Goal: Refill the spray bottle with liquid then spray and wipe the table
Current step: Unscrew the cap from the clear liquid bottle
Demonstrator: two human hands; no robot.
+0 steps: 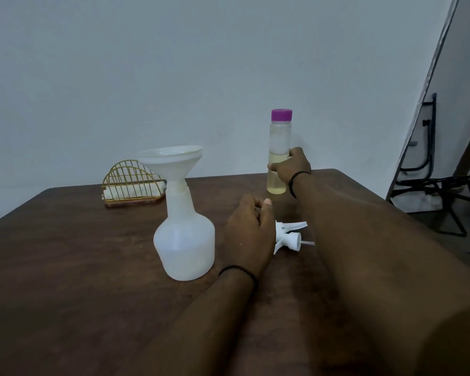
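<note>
Two bare forearms are seen, no sleeves in view. A thin black beaded band (238, 270) is worn at the left wrist. A plain thin black band (296, 178) is worn at the right wrist. No rings or watch can be made out.

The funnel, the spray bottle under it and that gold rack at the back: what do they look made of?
The funnel looks like thin translucent plastic: milky, with the wall showing faintly through. The spray bottle seems a thicker, frosted white plastic with a matte skin. The gold rack appears to be bent metal wire with a gold finish, on a base that may be wood.
</note>
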